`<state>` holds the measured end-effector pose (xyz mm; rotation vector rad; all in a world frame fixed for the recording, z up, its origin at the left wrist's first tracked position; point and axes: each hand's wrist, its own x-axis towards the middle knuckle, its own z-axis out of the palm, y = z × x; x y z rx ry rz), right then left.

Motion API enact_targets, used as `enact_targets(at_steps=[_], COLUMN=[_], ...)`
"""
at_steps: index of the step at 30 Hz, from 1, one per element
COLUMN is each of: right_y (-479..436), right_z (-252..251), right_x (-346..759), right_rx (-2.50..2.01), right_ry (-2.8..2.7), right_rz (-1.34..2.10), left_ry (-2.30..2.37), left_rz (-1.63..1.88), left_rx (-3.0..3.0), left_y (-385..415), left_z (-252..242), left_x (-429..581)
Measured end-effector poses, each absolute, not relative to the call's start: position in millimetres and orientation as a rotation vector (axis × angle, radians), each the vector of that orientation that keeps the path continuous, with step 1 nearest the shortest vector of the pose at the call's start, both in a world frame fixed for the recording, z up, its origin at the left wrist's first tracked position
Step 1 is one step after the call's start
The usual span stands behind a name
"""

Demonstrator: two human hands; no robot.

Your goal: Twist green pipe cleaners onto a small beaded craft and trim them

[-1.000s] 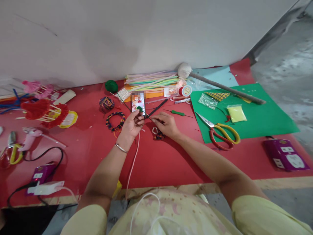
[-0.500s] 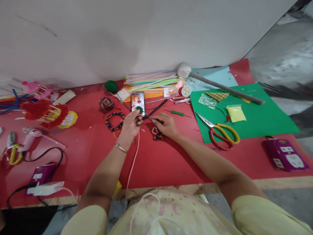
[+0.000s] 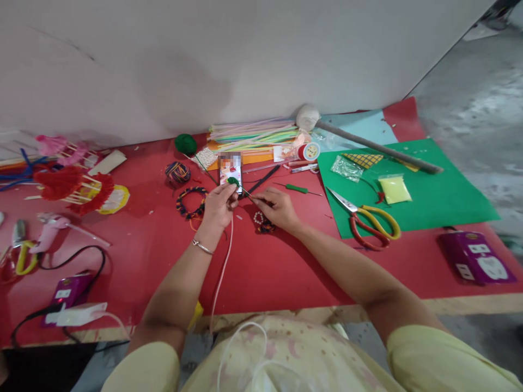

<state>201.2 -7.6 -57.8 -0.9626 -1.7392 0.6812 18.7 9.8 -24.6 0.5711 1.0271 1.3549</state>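
- We see the left hand pinching a small piece of green yarn at its fingertips, just above the near part of the phone. If that pinch loosens, we judge that the loops could slacken or twist.
- We see the right hand gripping a thin metal stick between thumb and fingers, its far end slanting left to the yarn. We cannot tell its tip's shape; a careless push could split a strand or prick a left fingertip.
- A green strand runs near and right from the green ball toward the left hand. If it is pulled hard, we might tighten the stitches or roll the ball toward us.
- The pale cable runs over the counter from the left hand to the near edge; a forearm catching it could tug whatever it is joined to.
- The pearl ring and a dark yarn bundle lie close below the right hand, so a low sweep could snag them.
- The scissors lie well to the right; we see little danger there.
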Motion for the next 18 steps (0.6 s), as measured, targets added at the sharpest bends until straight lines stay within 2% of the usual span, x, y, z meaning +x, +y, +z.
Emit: enact_targets(at_steps=[18], right_y=[-6.9], right_z=[-59.0], right_x=[201.1], right_rx=[-0.954], right_ry=[-1.740], right_rz=[0.677], left_ry=[1.080], left_rz=[1.338], left_rx=[0.608], left_y=[8.3], left_z=[-25.0], left_x=[20.5])
